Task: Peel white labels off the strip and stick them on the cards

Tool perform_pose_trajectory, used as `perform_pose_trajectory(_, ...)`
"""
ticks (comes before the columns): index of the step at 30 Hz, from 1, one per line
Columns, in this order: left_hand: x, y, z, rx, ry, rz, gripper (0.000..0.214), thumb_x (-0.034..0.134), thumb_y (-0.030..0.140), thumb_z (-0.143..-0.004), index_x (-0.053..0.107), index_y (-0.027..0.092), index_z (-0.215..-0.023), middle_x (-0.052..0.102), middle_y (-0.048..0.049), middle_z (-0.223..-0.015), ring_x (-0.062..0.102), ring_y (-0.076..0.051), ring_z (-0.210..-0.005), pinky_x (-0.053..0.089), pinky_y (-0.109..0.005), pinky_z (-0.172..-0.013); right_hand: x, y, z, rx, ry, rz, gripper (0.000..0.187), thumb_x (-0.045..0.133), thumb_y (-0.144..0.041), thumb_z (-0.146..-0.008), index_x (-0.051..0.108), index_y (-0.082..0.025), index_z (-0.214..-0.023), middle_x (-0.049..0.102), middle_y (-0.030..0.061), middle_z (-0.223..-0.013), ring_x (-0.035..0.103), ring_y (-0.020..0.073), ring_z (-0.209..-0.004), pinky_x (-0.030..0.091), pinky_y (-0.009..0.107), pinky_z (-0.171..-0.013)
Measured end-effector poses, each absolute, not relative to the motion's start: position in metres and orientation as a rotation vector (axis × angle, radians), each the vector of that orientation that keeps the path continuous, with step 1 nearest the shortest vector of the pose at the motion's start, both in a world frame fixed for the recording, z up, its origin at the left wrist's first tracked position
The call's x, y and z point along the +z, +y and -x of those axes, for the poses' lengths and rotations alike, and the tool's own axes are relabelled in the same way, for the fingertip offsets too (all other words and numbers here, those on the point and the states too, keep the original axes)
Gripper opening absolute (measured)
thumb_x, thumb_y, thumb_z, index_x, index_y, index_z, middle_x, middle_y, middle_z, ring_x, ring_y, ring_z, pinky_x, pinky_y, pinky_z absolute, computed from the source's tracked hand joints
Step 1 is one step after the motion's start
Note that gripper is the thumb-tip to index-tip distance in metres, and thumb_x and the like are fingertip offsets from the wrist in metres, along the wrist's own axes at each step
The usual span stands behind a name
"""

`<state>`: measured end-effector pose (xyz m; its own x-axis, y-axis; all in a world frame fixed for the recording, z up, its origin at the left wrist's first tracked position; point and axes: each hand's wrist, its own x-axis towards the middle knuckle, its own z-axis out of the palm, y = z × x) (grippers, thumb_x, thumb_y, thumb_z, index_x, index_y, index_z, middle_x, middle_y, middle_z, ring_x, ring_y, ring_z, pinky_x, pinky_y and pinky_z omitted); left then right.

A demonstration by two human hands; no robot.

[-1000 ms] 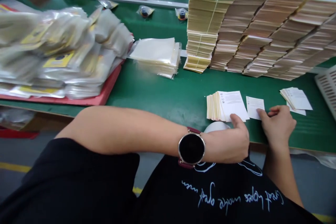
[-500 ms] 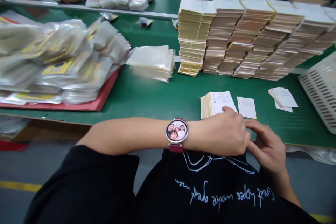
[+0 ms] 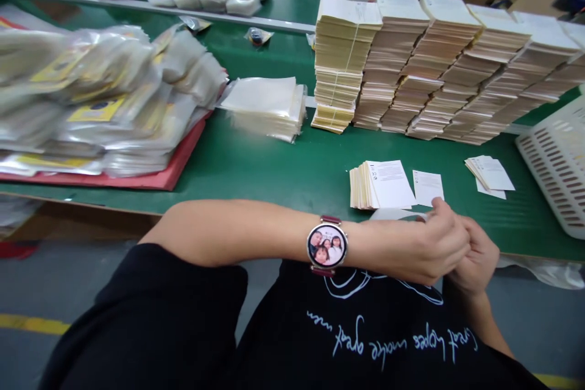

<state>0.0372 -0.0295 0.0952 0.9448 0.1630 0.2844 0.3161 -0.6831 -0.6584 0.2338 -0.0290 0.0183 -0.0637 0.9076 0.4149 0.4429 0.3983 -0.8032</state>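
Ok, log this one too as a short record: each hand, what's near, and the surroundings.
left hand: fingers bent, meeting the right hand; any hold hidden
right hand: partly behind the left; any hold hidden
near left wrist: curved white strip, partly hidden
just beyond hands: single printed card, beside fanned card stack
farther right: small card pile, white slotted basket
behind: tall card stacks
left: transparent bags with yellow inserts

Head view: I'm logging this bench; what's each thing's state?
Smartwatch: lit
Left hand: fingers curled, contents hidden
Right hand: partly hidden
Larger printed cards: piled, fanned leftward
Single printed card: flat
Rightmost cards: overlapping
Tall card stacks: upright, leftmost banded
Clear bags: stacked
Yellow-labelled bags: heaped
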Motion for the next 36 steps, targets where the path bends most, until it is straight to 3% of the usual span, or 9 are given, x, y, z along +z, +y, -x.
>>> perform_pose_trajectory(8,0.094,-0.02,-0.031,-0.364,-0.319,2.418,0.038,0.03,0.012,-0.097,0.066,0.007,-0.108,0.069,-0.0162,-0.101,0.064,-0.026,-0.088,0.048,-0.043,-0.076,0.01,-0.027,-0.236,0.671,-1.502,1.16,0.019,0.075,-0.024,-0.069,0.071,-0.024,-0.088,0.075,0.0033,-0.082,0.072,0.0184,-0.069,0.057,0.025,-0.055)
perform_pose_trajectory(13,0.085,-0.023,-0.033,-0.668,-0.518,2.576,0.031,0.034,0.011,-0.094,0.064,0.009,-0.089,0.066,-0.0124,-0.086,0.061,-0.024,-0.079,0.044,-0.04,-0.069,0.013,-0.029,-0.233,0.687,-1.465,1.125,0.014,0.075,-0.026,-0.071,0.069,-0.024,-0.084,0.074,0.0031,-0.08,0.07,0.0163,-0.064,0.053,0.023,-0.05)
perform_pose_trajectory(17,0.074,-0.028,-0.034,-0.921,-0.726,2.685,0.022,0.037,0.014,-0.094,0.058,0.012,-0.085,0.06,-0.0073,-0.08,0.054,-0.019,-0.073,0.039,-0.034,-0.063,0.014,-0.032,-0.23,0.759,-1.502,1.015,0.012,0.074,-0.023,-0.076,0.069,-0.025,-0.087,0.071,0.0026,-0.075,0.065,0.0155,-0.06,0.055,0.027,-0.055)
perform_pose_trajectory(21,0.062,-0.042,-0.032,-1.295,-0.972,2.8,0.016,0.041,0.012,-0.092,0.056,0.012,-0.089,0.058,-0.0047,-0.078,0.048,-0.015,-0.07,0.042,-0.029,-0.067,0.016,-0.031,-0.223,0.834,-1.625,0.717,0.017,0.068,-0.017,-0.081,0.07,-0.025,-0.095,0.069,0.0032,-0.08,0.066,0.0192,-0.075,0.056,0.037,-0.069)
perform_pose_trajectory(24,0.057,-0.051,-0.026,-1.521,-1.128,2.867,0.013,0.043,0.012,-0.092,0.054,0.013,-0.085,0.055,-0.0022,-0.072,0.045,-0.013,-0.068,0.04,-0.027,-0.064,0.019,-0.028,-0.219,0.84,-1.706,0.597,0.026,0.068,-0.018,-0.081,0.07,-0.027,-0.105,0.068,0.0049,-0.087,0.065,0.021,-0.081,0.055,0.041,-0.07)
perform_pose_trajectory(30,0.046,-0.048,-0.021,-1.516,-1.105,2.847,0.016,0.048,0.015,-0.094,0.052,0.014,-0.078,0.05,-0.0016,-0.067,0.039,-0.014,-0.064,0.032,-0.028,-0.058,0.016,-0.02,-0.219,1.035,-1.713,0.524,0.025,0.063,-0.023,-0.086,0.068,-0.026,-0.111,0.069,0.0036,-0.077,0.065,0.0181,-0.073,0.054,0.036,-0.063)
perform_pose_trajectory(36,0.037,-0.035,-0.03,-1.548,-1.132,2.81,0.028,0.043,0.021,-0.098,0.047,0.016,-0.071,0.044,0.0003,-0.062,0.034,-0.012,-0.06,0.027,-0.027,-0.054,0.016,-0.019,-0.222,1.147,-1.661,0.668,0.028,0.067,-0.025,-0.085,0.067,-0.025,-0.112,0.066,0.0024,-0.077,0.061,0.0161,-0.074,0.052,0.034,-0.066)
